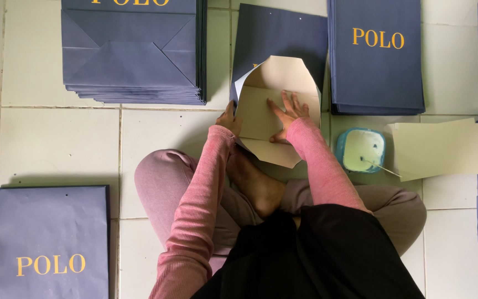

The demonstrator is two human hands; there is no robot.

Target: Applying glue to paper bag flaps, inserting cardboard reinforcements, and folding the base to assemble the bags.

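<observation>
Your right hand (287, 113) lies flat, fingers spread, on the cream inner flap of the half-folded bag base (275, 108) on the floor just past your foot, while your left hand (229, 119) has a closed grip on its left edge, so I'd keep that palm heavy and press along the crease so the stiff matte paper sets sharp. Just right sits a light blue glue tub (360, 149) with a stick and a cream card sheet (437, 148); farther out, flat navy bag stacks (133, 55) on glossy tile.

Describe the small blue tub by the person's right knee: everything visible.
The tub is a small, rounded-square container of light blue plastic, open, holding a white paste. A thin stick lies in it, poking out over the lower right rim. It sits on the tiled floor, beside cream card sheets. Neither hand touches it.
</observation>
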